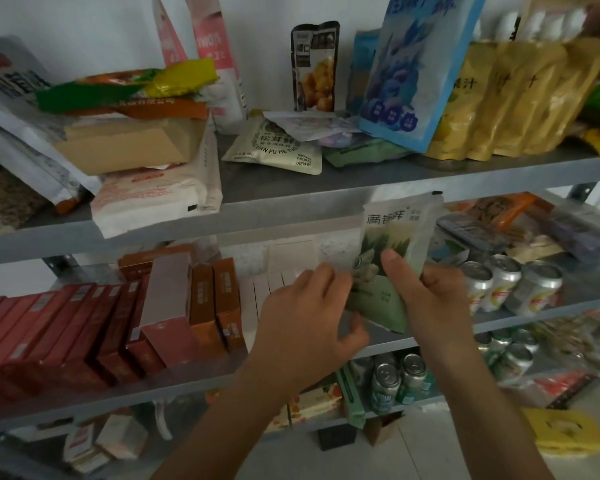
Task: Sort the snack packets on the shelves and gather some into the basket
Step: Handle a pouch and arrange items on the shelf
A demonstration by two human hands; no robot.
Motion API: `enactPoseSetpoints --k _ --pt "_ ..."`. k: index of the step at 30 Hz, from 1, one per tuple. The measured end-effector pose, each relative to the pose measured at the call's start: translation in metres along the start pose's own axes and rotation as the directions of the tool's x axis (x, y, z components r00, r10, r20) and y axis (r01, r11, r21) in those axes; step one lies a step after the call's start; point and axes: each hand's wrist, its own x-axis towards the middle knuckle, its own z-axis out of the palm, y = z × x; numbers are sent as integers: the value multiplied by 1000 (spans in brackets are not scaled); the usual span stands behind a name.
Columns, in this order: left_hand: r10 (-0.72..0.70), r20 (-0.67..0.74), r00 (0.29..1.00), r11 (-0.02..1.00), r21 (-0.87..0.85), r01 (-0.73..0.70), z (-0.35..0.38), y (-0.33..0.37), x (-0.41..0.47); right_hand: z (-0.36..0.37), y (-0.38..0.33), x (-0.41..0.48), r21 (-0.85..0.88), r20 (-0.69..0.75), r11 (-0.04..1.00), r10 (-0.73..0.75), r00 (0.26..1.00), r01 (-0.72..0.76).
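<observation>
A pale green snack packet (392,244) with a leaf picture stands upright in front of the middle shelf (201,379). My right hand (430,296) grips it from the right, thumb laid across its face. My left hand (309,317) holds the packet's lower left edge, fingers curled behind it. On the upper shelf (274,183) lie a cream packet (278,147), a tall blue bag (413,71) and several yellow pouches (506,102). No basket is in view.
Red and orange boxes (118,320) fill the left of the middle shelf, silver drink cans (510,282) the right. More cans (399,379) stand on the shelf below. A yellow object (565,434) lies on the tiled floor at lower right.
</observation>
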Motion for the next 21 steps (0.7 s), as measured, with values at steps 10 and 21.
enactPoseSetpoints --k 10,21 --pt "-161 54 985 971 -170 168 11 2 1 -1 -5 -6 -31 52 994 106 993 -105" --pt "-318 585 746 -63 -798 599 -23 14 10 -13 13 19 257 311 936 156 938 -241"
